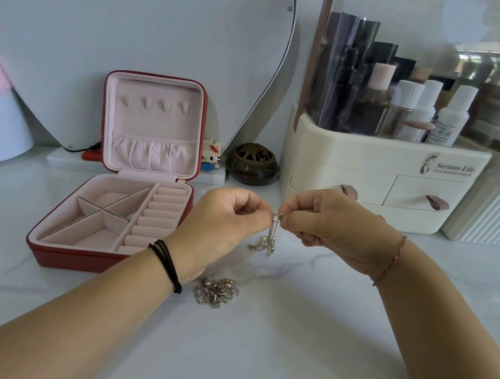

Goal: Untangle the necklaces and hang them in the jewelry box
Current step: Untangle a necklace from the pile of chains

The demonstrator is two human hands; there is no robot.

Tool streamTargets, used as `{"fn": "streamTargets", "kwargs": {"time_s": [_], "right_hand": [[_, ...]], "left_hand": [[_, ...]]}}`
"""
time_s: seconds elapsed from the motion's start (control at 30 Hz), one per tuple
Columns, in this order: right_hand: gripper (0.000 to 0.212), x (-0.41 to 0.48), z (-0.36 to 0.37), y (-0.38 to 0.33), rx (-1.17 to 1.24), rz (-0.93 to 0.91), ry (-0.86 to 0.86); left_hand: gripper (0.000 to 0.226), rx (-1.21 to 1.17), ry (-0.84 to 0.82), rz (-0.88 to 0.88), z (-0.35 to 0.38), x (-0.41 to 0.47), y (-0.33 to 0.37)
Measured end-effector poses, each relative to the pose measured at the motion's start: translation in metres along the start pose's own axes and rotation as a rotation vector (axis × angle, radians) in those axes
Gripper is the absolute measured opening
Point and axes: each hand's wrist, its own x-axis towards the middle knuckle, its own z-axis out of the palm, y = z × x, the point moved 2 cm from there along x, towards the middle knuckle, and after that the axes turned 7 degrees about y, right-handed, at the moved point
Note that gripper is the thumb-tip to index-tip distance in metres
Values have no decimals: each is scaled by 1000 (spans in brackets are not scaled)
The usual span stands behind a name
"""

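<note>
A silver necklace chain (271, 235) is hanging beside the open red jewelry box (68, 254), its long axis running vertically, its top pinched at the fingertips and its loose end pointing down at the marble countertop (283, 342). The left hand (224, 221) and right hand (328, 224) are both pinching that top, fingers curled. Progress is judged early: the four lid hooks (157, 105) are carrying nothing, and a tangled pile of necklaces (216, 292) is lying near the left wrist.
</note>
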Motion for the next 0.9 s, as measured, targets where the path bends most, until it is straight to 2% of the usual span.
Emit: {"fn": "streamTargets", "kwargs": {"time_s": [0.17,0.3,0.47,0.6,0.67,0.9], "right_hand": [[12,1,-1,0,201,56,-85],[10,0,2,1,265,62,-178],[4,1,-2,3,219,45,-86],[9,1,0,4,57,-5,-17],[6,1,2,2,3,-35,-8],[9,0,2,2,-134,-52,23]], "left_hand": [[15,-115,-92,-123,2,1,-3],[13,-170,-139,-118,3,-1,-1],[14,-230,-111,-125,2,1,-3],[16,-228,-119,-142,5,1,-4],[13,-239,-140,-156,7,1,-4],[24,-303,-224,-215,13,-1,-6]]}}
